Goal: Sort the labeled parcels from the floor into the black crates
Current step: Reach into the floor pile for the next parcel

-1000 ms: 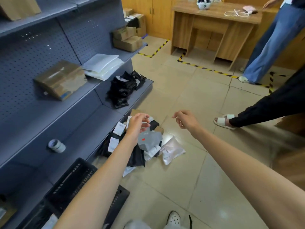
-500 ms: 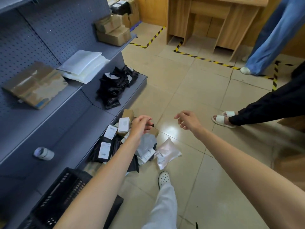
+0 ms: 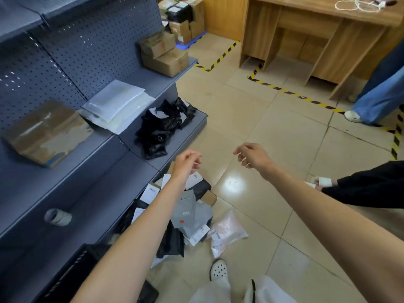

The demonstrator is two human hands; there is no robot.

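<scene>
Black crate point(image 3: 72, 272) sits at the near left under the grey shelf point(image 3: 72, 193). Beyond it, the parcels point(image 3: 185, 217) lie heaped on the tiled floor point(image 3: 273, 132): grey, black and pale pink bags bearing white labels. Above the heap, the left hand point(image 3: 187, 164) and right hand point(image 3: 251, 157) hover, fingers loosely curled, holding nothing.
</scene>
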